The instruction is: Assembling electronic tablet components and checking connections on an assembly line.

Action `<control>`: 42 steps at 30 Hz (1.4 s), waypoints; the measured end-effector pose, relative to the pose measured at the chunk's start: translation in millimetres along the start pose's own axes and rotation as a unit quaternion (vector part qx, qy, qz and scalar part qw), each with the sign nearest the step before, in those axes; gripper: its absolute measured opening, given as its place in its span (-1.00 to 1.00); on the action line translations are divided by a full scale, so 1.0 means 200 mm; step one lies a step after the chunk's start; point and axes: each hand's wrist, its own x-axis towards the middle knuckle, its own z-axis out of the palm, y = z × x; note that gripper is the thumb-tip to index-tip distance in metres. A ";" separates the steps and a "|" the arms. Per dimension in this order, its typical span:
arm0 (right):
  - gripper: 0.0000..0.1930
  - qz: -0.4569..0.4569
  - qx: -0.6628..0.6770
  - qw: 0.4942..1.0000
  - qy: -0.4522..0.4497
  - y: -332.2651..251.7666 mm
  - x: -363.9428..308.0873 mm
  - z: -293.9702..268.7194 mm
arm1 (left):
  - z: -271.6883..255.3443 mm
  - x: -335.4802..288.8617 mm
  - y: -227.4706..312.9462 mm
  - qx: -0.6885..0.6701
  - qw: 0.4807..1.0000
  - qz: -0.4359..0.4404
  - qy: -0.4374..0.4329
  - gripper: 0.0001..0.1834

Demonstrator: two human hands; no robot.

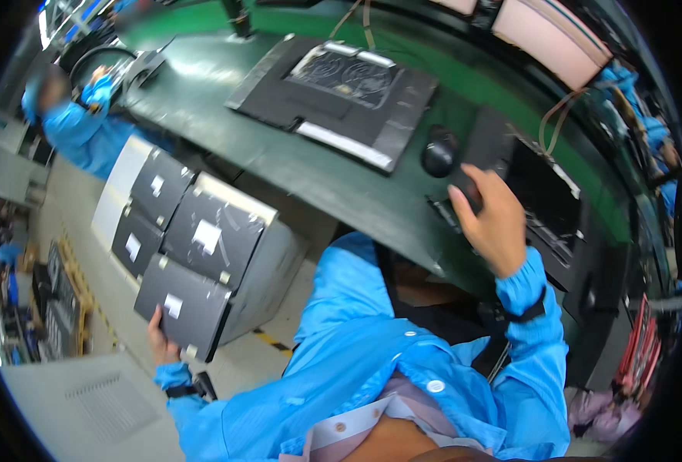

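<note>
My left hand [162, 339] grips the near left edge of a dark flat laptop-like slab [183, 312], which bears a small white label and bits of pale tape at its corners. Similar slabs [210, 231] lie just beyond it on a pale stack at my left. Over the workbench [341, 185], my right hand [495, 223] is open, thumb and forefinger apart. Its fingertips are at the near left part of a black device [541, 185] with a dark glossy panel; whether they touch it I cannot tell. A black computer mouse [439, 152] sits just beyond the fingers.
A wide black board [271, 85] with a dark panel showing two round outlines lies mid-bench. Far left, a person in blue [79, 131] works by the bench. A pallet [75, 285] with dark items stands on the left floor. A light screen [552, 38] is far right.
</note>
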 end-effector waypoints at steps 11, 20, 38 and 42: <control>-0.43 0.039 -0.046 0.996 0.069 0.35 0.23 0.40 | 0.31 -0.01 -0.17 0.763 0.549 0.138 0.313 -0.21; -0.46 0.055 -0.035 0.997 0.050 0.32 0.29 0.39 | 0.80 -0.16 -0.56 0.805 0.515 0.294 -0.002 0.11; -0.49 0.046 -0.054 0.996 0.055 0.41 0.22 0.34 | 0.70 0.02 -0.58 0.820 0.410 0.399 -0.028 -0.25; -0.43 -0.028 0.042 0.986 0.161 0.34 0.26 0.40 | 0.55 0.10 -0.51 0.815 0.381 0.435 -0.025 -0.25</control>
